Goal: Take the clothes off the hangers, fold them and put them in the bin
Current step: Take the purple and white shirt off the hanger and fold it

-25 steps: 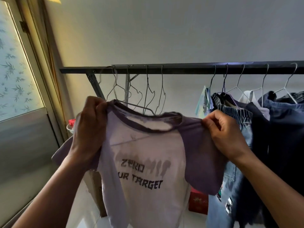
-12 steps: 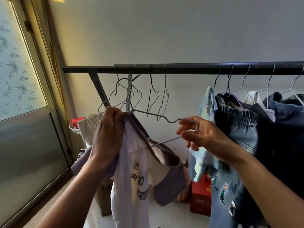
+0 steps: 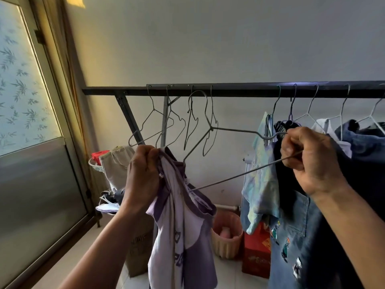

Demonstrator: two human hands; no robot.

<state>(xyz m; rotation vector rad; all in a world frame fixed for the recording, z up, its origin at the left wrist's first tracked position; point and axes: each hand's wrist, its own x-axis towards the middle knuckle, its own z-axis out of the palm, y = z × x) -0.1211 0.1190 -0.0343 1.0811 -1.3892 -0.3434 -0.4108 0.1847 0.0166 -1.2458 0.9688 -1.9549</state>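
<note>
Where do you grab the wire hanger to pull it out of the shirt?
Grip the wire hanger by its right corner, from the right, where the right hand holds it. That end sticks clear of the purple shirt; the other is tucked inside the collar the left hand grips.

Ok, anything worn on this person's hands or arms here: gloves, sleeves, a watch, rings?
Nothing that shows. The left hand and right hand are ungloved, neither wrist carries a watch or band, and both forearms are bare to the frame edge, no sleeve in view. No ring on the visible fingers.
</note>
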